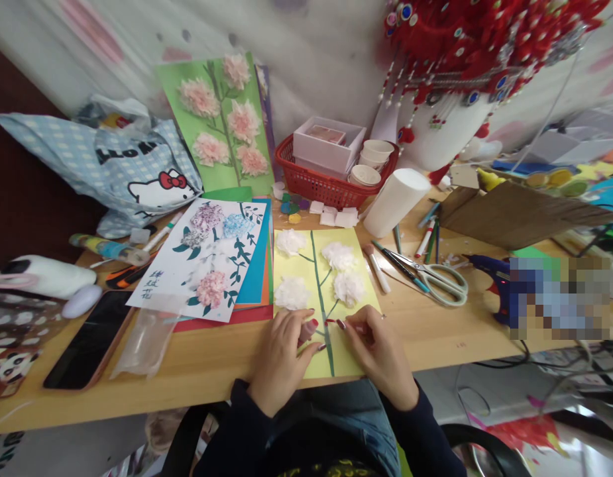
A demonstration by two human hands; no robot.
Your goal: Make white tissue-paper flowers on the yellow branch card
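Note:
A yellow sheet [313, 364] lies in front of me, with a painted green stem [317, 265] and several white ruffled paper flowers [349, 287] on it. My left hand [285, 351] rests on the sheet's lower left, below a white flower [292, 293]; its thumb and fingers are apart and hold nothing I can see. Over the lower right of the sheet, my right hand [378, 348] is closed with bent fingers, its fingertips close to the stem. Whatever lies between those fingertips is hidden or too small to name.
Scissors [443, 281], pens [398, 262] and a glue gun [495, 278] lie to the right. Behind stand a red basket [326, 189], a white roll [398, 202] and a green flower picture [194, 119]. Leftward are a printed sheet [187, 265] and a phone [87, 338].

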